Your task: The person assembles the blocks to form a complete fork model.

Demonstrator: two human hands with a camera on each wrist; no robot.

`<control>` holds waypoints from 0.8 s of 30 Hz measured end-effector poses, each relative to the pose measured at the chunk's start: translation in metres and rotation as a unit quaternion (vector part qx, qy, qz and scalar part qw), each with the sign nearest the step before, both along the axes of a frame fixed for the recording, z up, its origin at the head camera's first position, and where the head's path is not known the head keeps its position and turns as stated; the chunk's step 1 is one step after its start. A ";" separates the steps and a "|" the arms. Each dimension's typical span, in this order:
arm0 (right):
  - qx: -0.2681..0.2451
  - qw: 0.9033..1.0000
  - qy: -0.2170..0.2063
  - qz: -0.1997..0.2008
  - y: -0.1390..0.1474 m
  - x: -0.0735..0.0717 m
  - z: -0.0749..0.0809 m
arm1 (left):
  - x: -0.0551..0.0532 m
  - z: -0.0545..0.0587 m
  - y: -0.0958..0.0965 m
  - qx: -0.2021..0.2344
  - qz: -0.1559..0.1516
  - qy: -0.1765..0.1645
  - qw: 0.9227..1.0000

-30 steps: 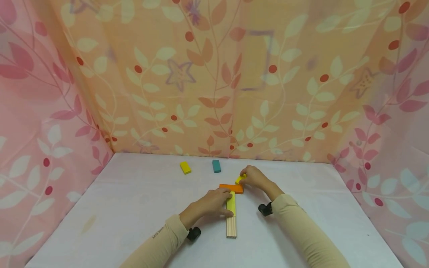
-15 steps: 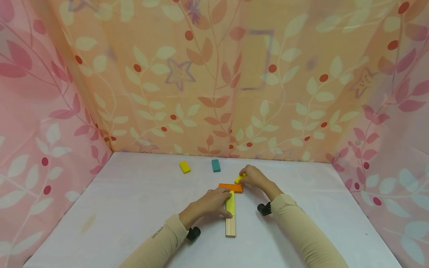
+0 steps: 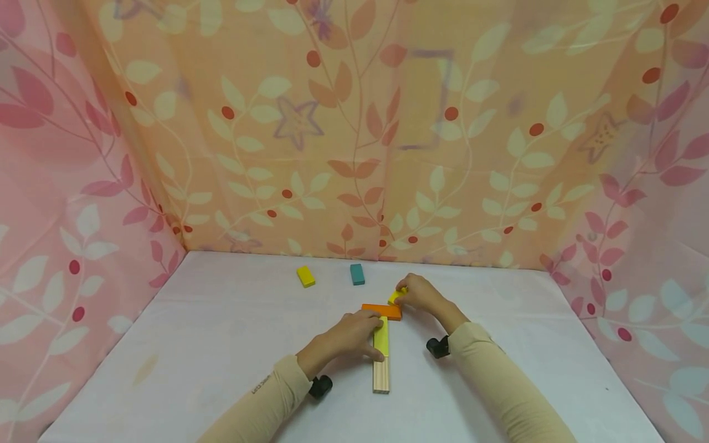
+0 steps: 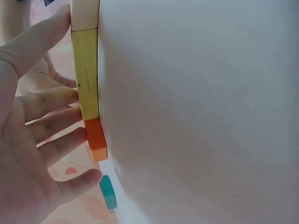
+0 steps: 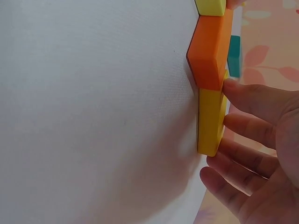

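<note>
A pale yellow wooden block (image 3: 383,340) lies end to end with a plain wood block (image 3: 381,377). Across its far end sits an orange block (image 3: 391,312). My left hand (image 3: 344,336) rests on this row: its thumb touches near the seam of the plain and pale yellow blocks, while nearly straight fingers (image 4: 58,123) touch the pale yellow and orange ones. At the orange block's right end, a bright yellow block (image 5: 210,122) meets it at an angle. My right hand (image 3: 422,294) holds that yellow block between thumb and fingers, partly covering it in the head view.
Farther back on the white-covered table (image 3: 221,344) lie a loose yellow block (image 3: 306,277) and a teal block (image 3: 357,274). Flowered cloth (image 3: 354,135) hangs behind and on both sides. A small black camera sits at each wrist.
</note>
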State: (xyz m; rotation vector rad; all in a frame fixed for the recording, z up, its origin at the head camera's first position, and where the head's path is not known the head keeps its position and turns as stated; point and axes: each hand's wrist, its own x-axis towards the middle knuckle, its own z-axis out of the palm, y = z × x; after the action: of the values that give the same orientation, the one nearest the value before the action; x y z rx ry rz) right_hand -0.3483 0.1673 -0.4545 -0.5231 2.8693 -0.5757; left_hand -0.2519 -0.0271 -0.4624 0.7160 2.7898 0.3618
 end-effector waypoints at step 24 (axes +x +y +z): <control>0.004 1.000 0.013 0.014 0.000 -0.001 -0.003 | -0.001 -0.002 -0.002 0.001 -0.005 0.009 1.000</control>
State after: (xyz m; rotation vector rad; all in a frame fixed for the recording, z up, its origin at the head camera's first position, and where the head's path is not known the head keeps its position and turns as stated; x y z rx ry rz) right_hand -0.3495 0.1677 -0.4574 -0.5732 2.8831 -0.5560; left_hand -0.2531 -0.0288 -0.4649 0.7377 2.8013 0.3569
